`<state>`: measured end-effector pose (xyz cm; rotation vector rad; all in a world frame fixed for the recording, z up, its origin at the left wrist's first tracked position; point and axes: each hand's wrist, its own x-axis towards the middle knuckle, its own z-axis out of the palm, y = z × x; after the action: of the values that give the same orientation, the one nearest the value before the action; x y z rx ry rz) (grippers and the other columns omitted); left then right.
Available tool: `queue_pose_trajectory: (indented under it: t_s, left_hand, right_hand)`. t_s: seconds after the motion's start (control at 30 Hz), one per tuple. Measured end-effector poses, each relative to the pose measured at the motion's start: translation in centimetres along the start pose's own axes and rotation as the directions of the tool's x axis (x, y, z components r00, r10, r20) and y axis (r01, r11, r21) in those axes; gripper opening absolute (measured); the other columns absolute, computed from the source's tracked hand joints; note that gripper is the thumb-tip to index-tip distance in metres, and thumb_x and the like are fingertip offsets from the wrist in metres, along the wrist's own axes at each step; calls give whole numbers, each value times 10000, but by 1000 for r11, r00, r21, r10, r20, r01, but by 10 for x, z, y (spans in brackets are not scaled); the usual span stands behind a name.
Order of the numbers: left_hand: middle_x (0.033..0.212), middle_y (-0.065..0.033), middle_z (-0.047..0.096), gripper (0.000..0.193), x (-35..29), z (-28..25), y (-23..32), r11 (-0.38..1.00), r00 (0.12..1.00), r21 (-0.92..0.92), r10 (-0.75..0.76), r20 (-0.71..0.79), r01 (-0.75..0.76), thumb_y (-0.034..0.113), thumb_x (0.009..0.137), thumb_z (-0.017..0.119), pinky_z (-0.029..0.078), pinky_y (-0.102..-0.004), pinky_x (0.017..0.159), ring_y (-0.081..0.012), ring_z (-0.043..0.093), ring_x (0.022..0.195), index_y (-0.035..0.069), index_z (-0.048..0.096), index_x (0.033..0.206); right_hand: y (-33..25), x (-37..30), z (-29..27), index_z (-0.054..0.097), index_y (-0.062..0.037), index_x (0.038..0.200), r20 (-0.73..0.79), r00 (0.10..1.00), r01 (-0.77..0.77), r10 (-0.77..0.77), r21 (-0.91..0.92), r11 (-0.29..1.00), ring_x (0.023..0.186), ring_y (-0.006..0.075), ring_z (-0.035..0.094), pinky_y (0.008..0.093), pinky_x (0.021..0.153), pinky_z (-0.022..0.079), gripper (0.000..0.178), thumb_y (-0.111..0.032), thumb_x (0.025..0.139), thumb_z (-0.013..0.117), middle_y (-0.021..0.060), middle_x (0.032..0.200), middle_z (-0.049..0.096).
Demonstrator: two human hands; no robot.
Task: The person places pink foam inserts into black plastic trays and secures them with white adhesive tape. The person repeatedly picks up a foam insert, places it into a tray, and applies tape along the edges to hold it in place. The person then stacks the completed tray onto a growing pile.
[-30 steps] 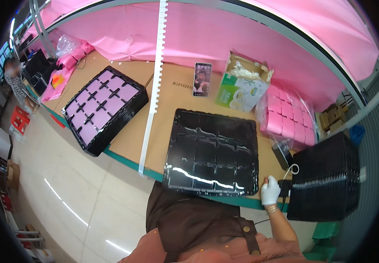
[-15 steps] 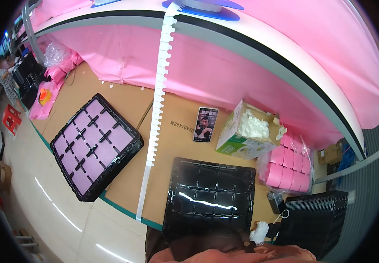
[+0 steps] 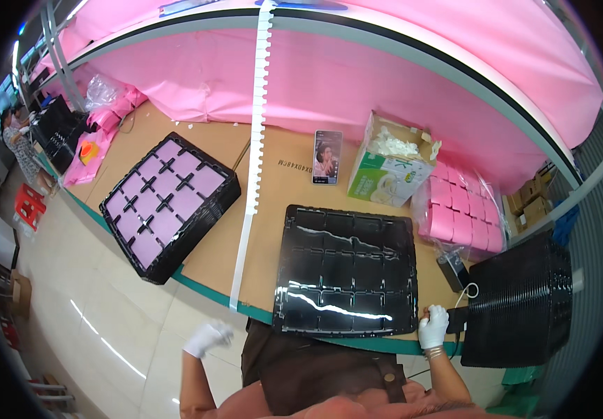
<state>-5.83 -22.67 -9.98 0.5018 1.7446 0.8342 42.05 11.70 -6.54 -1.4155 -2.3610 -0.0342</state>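
Observation:
My left hand [image 3: 207, 338], in a white glove, hangs over the floor in front of the table's edge, apart from everything. Its fingers are smeared by motion. My right hand [image 3: 434, 328], also gloved in white, is at the table's front edge with its fingers bent together; whatever they hold, if anything, is hidden. It lies between a black plastic tray [image 3: 349, 269] and a small black block [image 3: 457, 320] with a cable. The tray lies flat in front of me, with a grid of moulded compartments and bright reflections on it.
A black tray of light purple pieces [image 3: 155, 218] lies at left. A white notched strip [image 3: 246, 237] crosses the table. Behind the near tray are a phone [image 3: 326, 157], an open carton [image 3: 389, 171] and bagged pink pieces [image 3: 460, 209]. Stacked black trays [image 3: 518, 307] stand at right.
The view has shifted, so the table's things sit higher in the picture. My left hand has come into view at lower left; my right hand and forearm show more fully.

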Motion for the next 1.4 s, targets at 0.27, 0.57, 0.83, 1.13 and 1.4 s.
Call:
queue_pose_trajectory:
  t_s: [0.27,0.57,0.83,1.13,1.4]
  left_hand:
    - [1319,-129,579,497,78,-28,164,778,627,237,615,-478,-582,327,931,614,376,-334,1059,-238,507,1267,24,545,1320]
    - [714,15,615,267,124,0,242,835,756,-64,459,-467,-547,326,894,671,418,-224,575,-60,532,633,65,691,844]
    - [732,26,639,177,35,78,218,763,734,-212,446,-513,-611,174,912,690,454,-236,609,-58,541,667,-1,680,885]
    - [595,-67,579,217,-5,123,208,624,540,175,761,-361,-762,152,826,772,440,-295,507,-155,546,518,42,624,710]
    - [724,-85,670,127,-14,69,114,821,661,154,541,-520,-550,170,840,748,500,-291,593,-172,641,634,44,726,836]
  right_hand:
    - [-13,3,5,588,-39,792,-288,958,108,-14,315,943,727,338,588,419,668,475,104,29,722,628,133,758,571]
    - [-131,137,-97,622,-68,832,-253,772,631,-583,412,657,728,303,602,394,657,481,209,53,664,649,95,776,617]
    - [-276,316,-152,575,-26,1224,-489,682,710,-543,267,652,1117,362,562,424,987,441,422,-78,807,600,204,1202,597]
    - [-469,478,-174,641,-69,1107,-644,394,758,-656,-176,628,1037,291,599,459,933,421,299,-270,904,554,131,1051,643]
    - [-401,521,-180,716,-112,987,-525,714,537,-463,-14,843,957,330,664,447,853,510,265,-174,863,490,165,991,697]
